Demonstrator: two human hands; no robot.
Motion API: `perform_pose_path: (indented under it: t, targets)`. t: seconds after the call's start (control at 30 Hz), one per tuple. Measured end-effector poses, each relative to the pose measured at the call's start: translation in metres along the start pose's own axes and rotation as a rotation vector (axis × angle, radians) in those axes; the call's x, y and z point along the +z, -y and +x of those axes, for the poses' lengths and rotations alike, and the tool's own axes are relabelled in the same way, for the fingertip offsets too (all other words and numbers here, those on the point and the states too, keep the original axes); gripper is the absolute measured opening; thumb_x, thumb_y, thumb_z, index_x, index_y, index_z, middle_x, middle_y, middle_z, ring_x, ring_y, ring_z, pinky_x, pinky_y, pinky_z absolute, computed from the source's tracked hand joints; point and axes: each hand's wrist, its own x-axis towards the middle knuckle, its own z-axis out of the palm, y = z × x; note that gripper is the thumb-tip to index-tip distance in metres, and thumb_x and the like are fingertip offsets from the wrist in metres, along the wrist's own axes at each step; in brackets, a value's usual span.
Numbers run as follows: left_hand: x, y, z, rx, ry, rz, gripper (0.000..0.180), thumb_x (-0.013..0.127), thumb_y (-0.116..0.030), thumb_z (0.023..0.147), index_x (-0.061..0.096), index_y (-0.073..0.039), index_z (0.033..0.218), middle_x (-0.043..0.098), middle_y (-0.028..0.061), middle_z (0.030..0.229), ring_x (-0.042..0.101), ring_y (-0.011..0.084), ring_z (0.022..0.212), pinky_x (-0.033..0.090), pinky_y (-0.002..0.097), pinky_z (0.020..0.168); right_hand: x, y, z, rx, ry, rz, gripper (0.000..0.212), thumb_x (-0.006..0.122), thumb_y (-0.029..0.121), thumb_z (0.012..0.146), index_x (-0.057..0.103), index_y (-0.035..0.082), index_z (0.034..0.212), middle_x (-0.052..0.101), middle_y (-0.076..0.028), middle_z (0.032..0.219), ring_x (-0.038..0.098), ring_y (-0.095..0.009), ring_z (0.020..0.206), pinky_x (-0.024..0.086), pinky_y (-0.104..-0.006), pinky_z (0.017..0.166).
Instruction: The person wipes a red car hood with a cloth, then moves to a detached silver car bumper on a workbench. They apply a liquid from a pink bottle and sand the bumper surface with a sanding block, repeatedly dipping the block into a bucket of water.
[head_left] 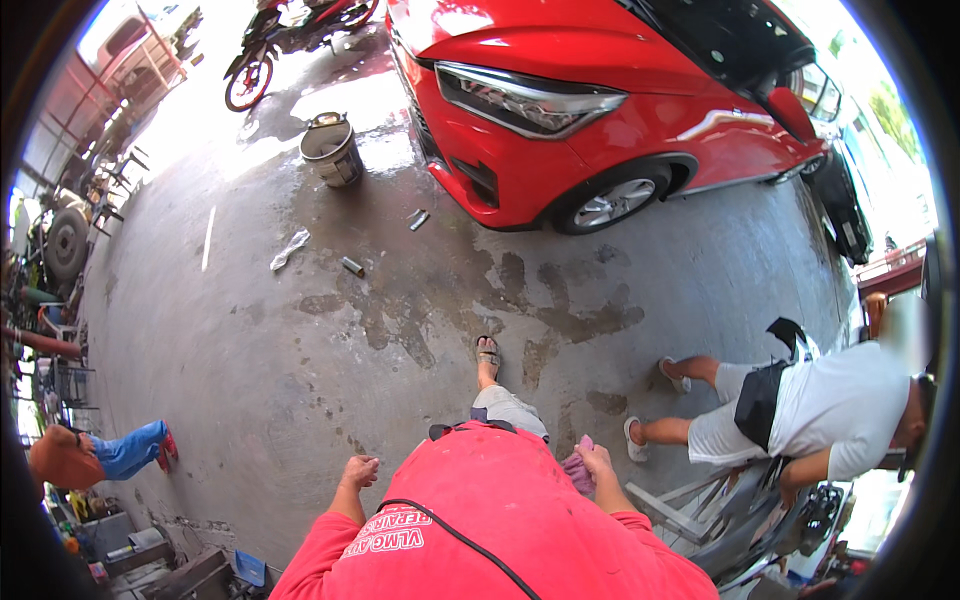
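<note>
Beside red shirt (510,490): right hand (596,459) gripping pink cloth (577,469); left hand (361,470), palm hidden, cannot tell if clenched.

This is a car workshop, I can tell. The floor (240,360) is hard and grey, with dark patches (380,310) that look wet. Toward its far edge stands a big red car (640,130), with a bucket (335,170) just beside it and a motorbike (290,35) farther back. Along the left edge, a wheel (68,245) sits in a messy jumble of stuff.
</note>
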Motion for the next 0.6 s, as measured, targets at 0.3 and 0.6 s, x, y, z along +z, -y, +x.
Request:
perform_pose_path:
  t: [0.3,0.6]
  targets:
    - [-0.015,-0.187,0.027,0.323,-0.224,0.15,0.051,0.072,-0.039,0.099,0.073,-0.006,0.137,0.078,0.0193,0.125,0.076,0.0258,0.114,0.059,0.0395,0.098,-0.017,0.306,0.079,-0.53,0.063,-0.285,0.064,0.074,0.052,0.09,0.074,-0.004,0.119,0.073,-0.03,0.124,0.07,-0.044,0.12,0.054,-0.0503,0.099]
    - [-0.056,-0.45,-0.049,0.925,0.005,-0.423,0.074,0.076,-0.04,0.099,0.049,-0.012,0.162,0.062,0.0151,0.154,0.063,0.0273,0.135,0.051,0.0443,0.112,0.038,0.59,-0.016,-0.828,0.473,-0.03,0.064,0.071,0.061,0.097,0.072,0.001,0.12,0.076,-0.016,0.109,0.069,-0.022,0.101,0.054,-0.0392,0.088]
